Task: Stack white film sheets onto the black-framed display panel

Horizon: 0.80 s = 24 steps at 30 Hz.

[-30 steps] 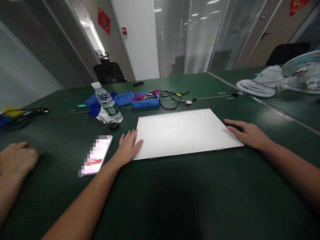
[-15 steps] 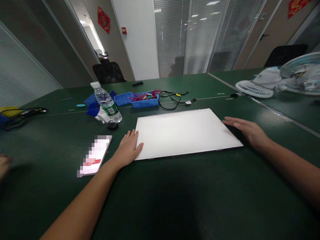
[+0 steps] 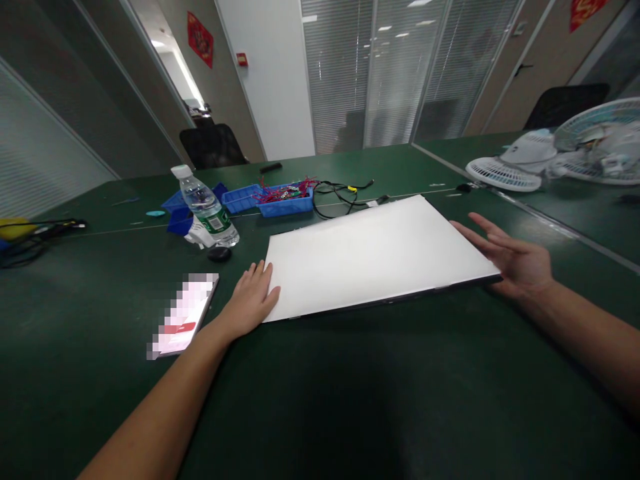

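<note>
A thin white rectangular panel point(image 3: 373, 257) with a dark edge lies in front of me, its right side raised off the table and its left side low. My left hand point(image 3: 251, 299) rests on the panel's left edge, fingers lying out flat and the thumb on the white face. On the other side my right hand point(image 3: 525, 263) is turned palm up at the right edge, bearing the raised side. Some of its fingers are spread and in sight; the part beneath the panel is hidden.
Left of the panel lie a phone point(image 3: 187, 317) and a black mouse point(image 3: 219, 254). A tilted water bottle point(image 3: 213, 217) stands behind them. Blue trays point(image 3: 285, 208), one with red wires, and black cables point(image 3: 340, 193) are beyond the panel. White fan parts point(image 3: 530, 157) lie far right.
The panel's right side has come up off the table. My right hand has turned palm up and moved under that edge. The other person's hand at far left has left view.
</note>
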Each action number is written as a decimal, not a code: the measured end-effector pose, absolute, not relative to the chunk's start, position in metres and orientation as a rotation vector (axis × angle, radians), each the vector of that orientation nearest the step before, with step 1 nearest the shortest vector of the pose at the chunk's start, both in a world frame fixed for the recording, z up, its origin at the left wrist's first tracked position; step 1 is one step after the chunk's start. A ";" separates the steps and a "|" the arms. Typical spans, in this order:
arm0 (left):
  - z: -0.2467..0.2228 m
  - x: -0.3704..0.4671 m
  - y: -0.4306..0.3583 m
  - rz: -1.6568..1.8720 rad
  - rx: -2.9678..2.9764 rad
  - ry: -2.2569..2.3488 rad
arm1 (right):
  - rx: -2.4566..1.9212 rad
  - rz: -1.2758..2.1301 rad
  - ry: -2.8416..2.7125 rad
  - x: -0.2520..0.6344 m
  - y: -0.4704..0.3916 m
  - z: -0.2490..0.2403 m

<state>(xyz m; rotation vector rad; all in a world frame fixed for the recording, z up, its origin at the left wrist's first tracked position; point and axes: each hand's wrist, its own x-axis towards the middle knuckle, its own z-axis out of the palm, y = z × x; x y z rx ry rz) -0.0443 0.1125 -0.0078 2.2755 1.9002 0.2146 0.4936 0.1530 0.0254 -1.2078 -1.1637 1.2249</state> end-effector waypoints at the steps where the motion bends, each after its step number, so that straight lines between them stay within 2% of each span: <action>1: -0.008 -0.045 0.113 0.223 2.274 1.901 | -1.224 1.205 -1.169 0.493 0.153 0.025; 13: -0.008 -0.050 0.116 0.326 2.232 1.871 | -1.271 1.080 -1.250 0.501 0.162 0.005; 16: 0.012 -0.042 0.109 0.615 2.153 1.955 | -1.252 1.083 -1.212 0.498 0.162 0.006; 19: 0.048 -0.009 0.082 1.134 1.909 2.042 | -1.229 1.125 -1.125 0.494 0.161 0.009; 21: 0.070 0.026 0.054 1.287 1.561 1.762 | -1.230 1.157 -1.086 0.492 0.161 0.011; 24: 0.080 0.083 0.012 0.808 0.968 1.136 | -1.244 1.180 -1.058 0.493 0.161 0.013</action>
